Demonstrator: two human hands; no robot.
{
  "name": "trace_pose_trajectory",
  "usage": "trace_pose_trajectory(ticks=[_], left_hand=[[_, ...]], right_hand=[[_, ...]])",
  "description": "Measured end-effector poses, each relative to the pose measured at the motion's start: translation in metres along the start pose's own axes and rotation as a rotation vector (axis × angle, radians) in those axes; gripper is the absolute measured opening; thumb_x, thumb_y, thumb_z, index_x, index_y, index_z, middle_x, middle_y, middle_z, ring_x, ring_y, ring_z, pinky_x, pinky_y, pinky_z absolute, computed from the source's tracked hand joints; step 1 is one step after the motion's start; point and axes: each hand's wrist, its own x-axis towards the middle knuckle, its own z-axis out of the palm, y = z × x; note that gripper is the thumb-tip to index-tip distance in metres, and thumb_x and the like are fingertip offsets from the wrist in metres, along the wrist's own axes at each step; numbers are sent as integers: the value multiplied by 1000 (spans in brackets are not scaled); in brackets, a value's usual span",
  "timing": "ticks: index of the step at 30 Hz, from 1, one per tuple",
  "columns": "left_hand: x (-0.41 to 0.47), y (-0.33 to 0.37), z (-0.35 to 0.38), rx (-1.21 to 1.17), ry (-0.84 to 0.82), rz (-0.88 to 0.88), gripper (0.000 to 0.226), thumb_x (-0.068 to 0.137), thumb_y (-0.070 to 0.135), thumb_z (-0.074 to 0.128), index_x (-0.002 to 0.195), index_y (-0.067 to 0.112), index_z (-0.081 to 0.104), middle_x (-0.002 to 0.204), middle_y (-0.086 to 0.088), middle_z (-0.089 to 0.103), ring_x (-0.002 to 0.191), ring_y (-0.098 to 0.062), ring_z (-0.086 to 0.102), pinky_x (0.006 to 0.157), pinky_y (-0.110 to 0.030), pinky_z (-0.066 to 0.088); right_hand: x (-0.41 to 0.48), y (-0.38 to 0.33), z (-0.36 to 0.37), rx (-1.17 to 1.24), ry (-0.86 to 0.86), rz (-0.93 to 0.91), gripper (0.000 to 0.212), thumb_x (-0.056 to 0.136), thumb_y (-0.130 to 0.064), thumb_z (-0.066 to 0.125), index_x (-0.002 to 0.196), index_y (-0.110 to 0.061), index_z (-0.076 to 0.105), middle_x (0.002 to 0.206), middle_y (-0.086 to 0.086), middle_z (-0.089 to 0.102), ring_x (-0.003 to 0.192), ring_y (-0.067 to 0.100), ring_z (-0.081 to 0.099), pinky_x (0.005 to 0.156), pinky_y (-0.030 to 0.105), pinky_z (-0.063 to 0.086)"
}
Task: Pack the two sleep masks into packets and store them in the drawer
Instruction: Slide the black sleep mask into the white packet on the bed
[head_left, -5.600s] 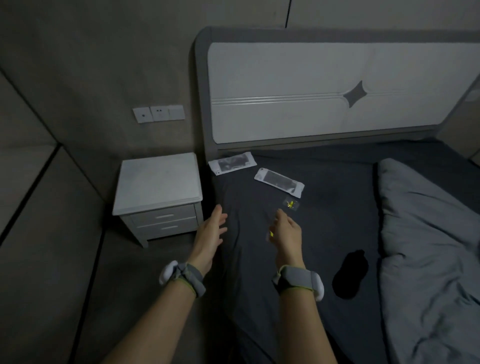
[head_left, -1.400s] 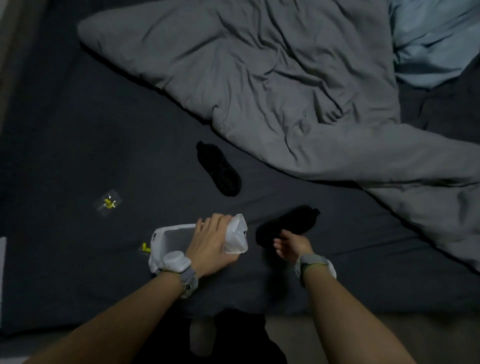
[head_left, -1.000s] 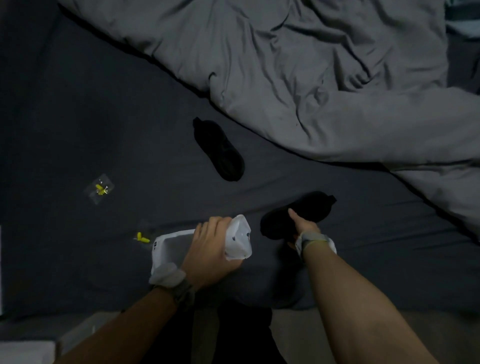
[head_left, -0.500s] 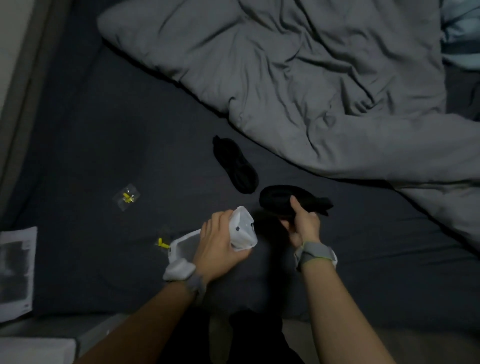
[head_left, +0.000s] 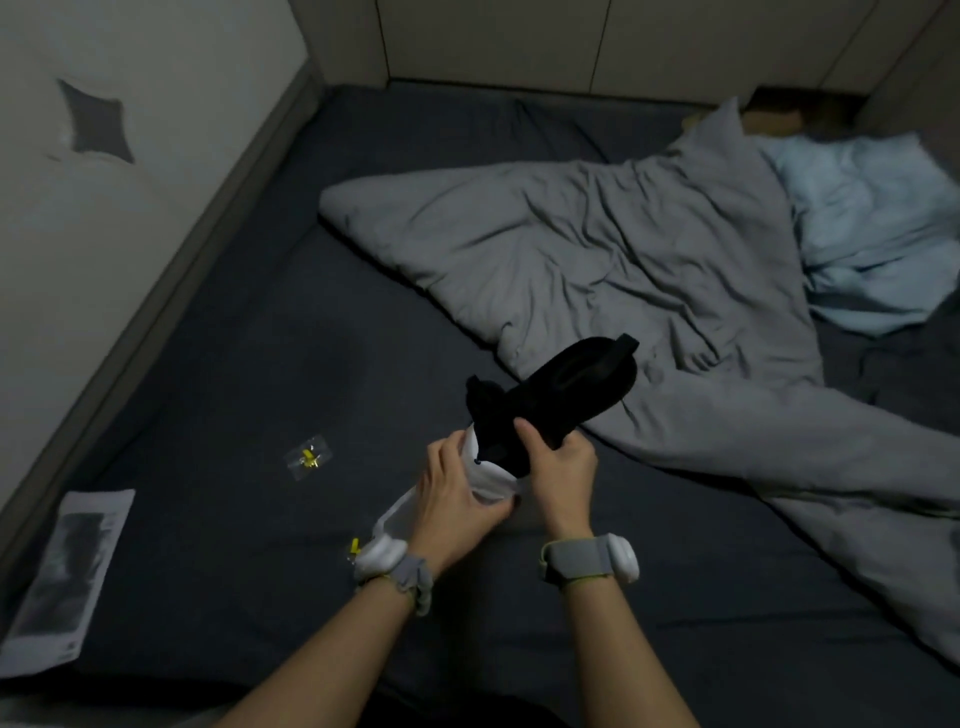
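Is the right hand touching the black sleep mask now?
Touching. The head view shows the right hand gripping the black sleep mask, thumb pressed on its lower part, while the left hand holds the white packet.

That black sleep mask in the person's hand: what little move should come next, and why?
Probably push the black sleep mask further down into the white packet. The left hand holds the packet's mouth up, and the right hand grips the mask, whose lower end is at the opening while most of it sticks out above.
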Motion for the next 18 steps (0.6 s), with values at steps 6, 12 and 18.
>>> trace_pose_trajectory(ticks=[6,12,18], left_hand=[[3,3,-42,-23,87,14,102,57,60,64,142,21,24,126,0,31,119,-24,46,98,-43,44],[2,2,-67,-16,118,47,108,54,61,62,144,20,19,131,-1,29,121,-24,40,103,-43,39],[6,-3,-80,115,108,91,111,60,59,60,149,14,11,137,-4,24,128,-24,33,114,-45,24]], right_hand=[[-22,-32,30,-64,-134,-57,13,80,-26,79,85,-14,76,80,-4,74,80,8,71,74,36,57],[-40,-50,58,-97,-164,20,21,67,-38,81,77,-24,67,95,15,69,92,31,68,77,41,57],[-52,-62,65,-4,-251,188,8,74,-11,81,79,-8,75,76,11,76,75,26,73,66,37,58]])
